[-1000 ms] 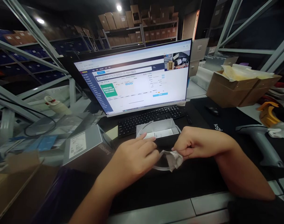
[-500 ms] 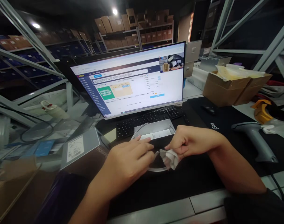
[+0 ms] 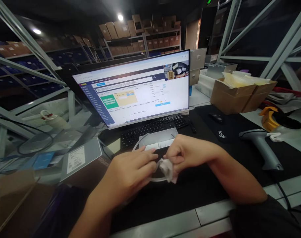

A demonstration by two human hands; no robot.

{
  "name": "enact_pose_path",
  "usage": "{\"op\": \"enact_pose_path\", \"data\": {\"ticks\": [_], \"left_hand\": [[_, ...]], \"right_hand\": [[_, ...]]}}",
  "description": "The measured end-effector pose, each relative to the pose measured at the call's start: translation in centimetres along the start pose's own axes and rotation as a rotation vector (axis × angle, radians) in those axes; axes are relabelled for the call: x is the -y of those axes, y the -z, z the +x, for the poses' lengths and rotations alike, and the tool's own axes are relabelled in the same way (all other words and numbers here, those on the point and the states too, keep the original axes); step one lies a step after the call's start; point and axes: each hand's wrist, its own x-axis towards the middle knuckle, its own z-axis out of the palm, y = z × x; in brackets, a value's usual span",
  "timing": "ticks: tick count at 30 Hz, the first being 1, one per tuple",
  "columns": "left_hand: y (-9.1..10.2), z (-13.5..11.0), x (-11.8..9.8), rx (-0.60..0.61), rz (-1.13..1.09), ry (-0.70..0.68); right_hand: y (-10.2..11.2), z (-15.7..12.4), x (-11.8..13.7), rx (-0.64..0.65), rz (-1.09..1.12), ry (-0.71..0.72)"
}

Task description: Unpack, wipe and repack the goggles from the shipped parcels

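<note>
My left hand lies with its fingers stretched over a thin clear ring that rests on the black desk mat. My right hand is closed in a pinch on a small crumpled white wipe, pressed against the ring beside my left fingertips. Just behind both hands stands a small open grey box with a white label inside.
A keyboard and a lit monitor stand behind the box. A grey barcode scanner, a mouse and cardboard boxes sit to the right. Grey packages and clutter lie at left. Shelving surrounds the desk.
My right hand has carried the wipe leftward along the ring toward my left fingers. The view has shifted slightly to the right. The left hand has stayed on the ring.
</note>
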Motion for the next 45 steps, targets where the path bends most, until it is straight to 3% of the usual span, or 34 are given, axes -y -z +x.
{"op": "enact_pose_path", "data": {"ticks": [5,12,17,20,25,27,33,36,40,43,45], "left_hand": [[0.4,0.1,-0.2,-0.028,-0.014,0.015],[-0.8,0.3,0.8,-0.161,0.036,0.079],[-1.2,-0.1,1.3,-0.170,0.006,0.061],[-0.5,-0.6,1.5,-0.236,-0.052,0.080],[0.3,-1.0,1.9,-0.399,-0.080,0.086],[0.3,-1.0,1.9,-0.414,-0.066,0.081],[0.1,-1.0,1.5,-0.476,-0.043,0.097],[-0.5,-1.0,1.3,-0.584,0.026,0.157],[-2.4,-0.4,0.7,-0.821,0.165,0.405],[-4.0,0.2,-0.2,-0.795,0.198,0.470],[-4.7,0.5,-0.9,-0.746,0.198,0.475]], "right_hand": [[2.6,-1.1,-0.7,0.028,0.041,0.072],[3.2,-0.2,-2.3,-0.173,0.224,0.025],[3.9,-0.7,-2.7,-0.271,0.224,0.040],[4.9,-2.0,-2.8,-0.501,0.259,0.032],[5.7,-2.5,-3.2,-1.113,0.353,0.125],[5.3,-1.8,-3.4,-1.238,0.369,0.190],[4.1,-0.2,-3.4,-1.432,0.643,0.283],[2.7,0.5,-2.7,-1.437,0.710,0.288],[-2.1,3.1,-1.3,-1.189,0.717,0.211],[-6.3,5.1,-0.6,-0.986,0.721,0.164],[-8.2,5.9,-0.5,-0.994,0.697,0.135]]}}
